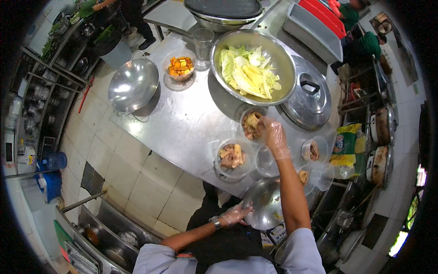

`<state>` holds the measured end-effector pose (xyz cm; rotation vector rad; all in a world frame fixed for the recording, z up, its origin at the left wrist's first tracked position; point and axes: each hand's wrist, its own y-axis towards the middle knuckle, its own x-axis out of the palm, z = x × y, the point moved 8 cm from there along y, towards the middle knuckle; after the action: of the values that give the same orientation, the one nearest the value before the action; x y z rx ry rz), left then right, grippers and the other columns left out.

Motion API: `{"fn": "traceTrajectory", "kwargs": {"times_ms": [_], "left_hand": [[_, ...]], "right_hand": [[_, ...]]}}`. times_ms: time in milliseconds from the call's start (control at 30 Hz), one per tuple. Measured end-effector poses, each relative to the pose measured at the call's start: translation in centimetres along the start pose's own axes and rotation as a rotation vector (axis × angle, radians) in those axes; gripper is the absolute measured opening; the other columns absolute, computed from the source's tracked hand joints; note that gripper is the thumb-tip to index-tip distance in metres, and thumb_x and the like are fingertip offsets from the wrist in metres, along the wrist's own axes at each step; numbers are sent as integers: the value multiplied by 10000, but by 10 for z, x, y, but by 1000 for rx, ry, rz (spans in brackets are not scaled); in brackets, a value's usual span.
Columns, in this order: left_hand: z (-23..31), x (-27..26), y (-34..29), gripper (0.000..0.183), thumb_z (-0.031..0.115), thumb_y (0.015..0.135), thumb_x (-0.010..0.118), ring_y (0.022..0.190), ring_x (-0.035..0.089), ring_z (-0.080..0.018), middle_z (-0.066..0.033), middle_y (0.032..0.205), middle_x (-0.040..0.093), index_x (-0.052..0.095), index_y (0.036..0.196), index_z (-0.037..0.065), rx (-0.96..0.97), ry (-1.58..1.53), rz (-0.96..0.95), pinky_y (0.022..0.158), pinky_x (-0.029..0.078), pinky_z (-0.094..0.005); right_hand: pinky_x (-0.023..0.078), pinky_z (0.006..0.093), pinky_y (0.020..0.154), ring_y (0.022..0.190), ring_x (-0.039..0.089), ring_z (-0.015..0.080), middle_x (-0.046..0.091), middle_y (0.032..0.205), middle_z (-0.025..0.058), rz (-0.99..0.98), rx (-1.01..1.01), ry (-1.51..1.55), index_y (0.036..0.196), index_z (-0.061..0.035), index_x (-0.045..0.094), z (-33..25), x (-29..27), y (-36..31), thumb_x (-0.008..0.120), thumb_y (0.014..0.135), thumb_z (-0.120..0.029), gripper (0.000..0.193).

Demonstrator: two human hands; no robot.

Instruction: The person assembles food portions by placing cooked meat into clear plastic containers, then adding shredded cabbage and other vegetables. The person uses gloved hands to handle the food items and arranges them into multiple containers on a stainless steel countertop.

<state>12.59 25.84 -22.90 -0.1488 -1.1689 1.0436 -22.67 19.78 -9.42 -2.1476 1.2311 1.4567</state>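
Observation:
My left hand (236, 213), in a see-through plastic glove, grips the rim of a steel bowl (263, 204) tilted at the table's near edge. My gloved right hand (275, 136) reaches over a round plastic tub (243, 129), its fingers closed on a piece of meat (252, 121). Nearer to me stands a second tub (216, 165) with meat chunks (232, 155) in it. Beside it is another see-through tub (267, 162), partly behind my right wrist. A smaller tub of meat (313, 150) lies to the right. More see-through containers (322, 176) stand by my right forearm.
A large steel basin (289, 86) of cabbage leaves (250, 73) stands beyond my right hand, with a pot lid (309, 98) beside it. Farther left on the steel table (182, 116) are a wok (133, 86), a bowl of orange cubes (180, 66) and a plastic pitcher (202, 43). Other people work farther off.

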Motion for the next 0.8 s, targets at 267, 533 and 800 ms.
{"fn": "traceTrajectory", "kwargs": {"times_ms": [267,533,800], "left_hand": [[-6,-1,5,790,579,1014,577,1172,649,-298,-186,1396,575,401,1516,-5,70,-74,13,846,655,-433],[4,-6,-5,761,558,1017,586,1209,639,-305,-202,1422,552,441,1491,-20,-19,54,111,881,651,-434],[26,11,-31,694,526,1002,639,1183,649,-267,-135,1399,590,475,1474,44,-37,99,318,868,632,-441]], "right_hand": [[559,414,789,885,721,363,729,959,214,-16,157,23,1068,9,714,-22,-84,-31,701,918,-73,171],[561,359,769,841,741,264,751,938,183,-95,418,108,1084,31,722,21,-163,-140,717,938,-134,220],[560,342,744,779,727,214,751,874,143,118,769,243,1119,32,720,131,-231,-243,673,962,-172,261]]}}
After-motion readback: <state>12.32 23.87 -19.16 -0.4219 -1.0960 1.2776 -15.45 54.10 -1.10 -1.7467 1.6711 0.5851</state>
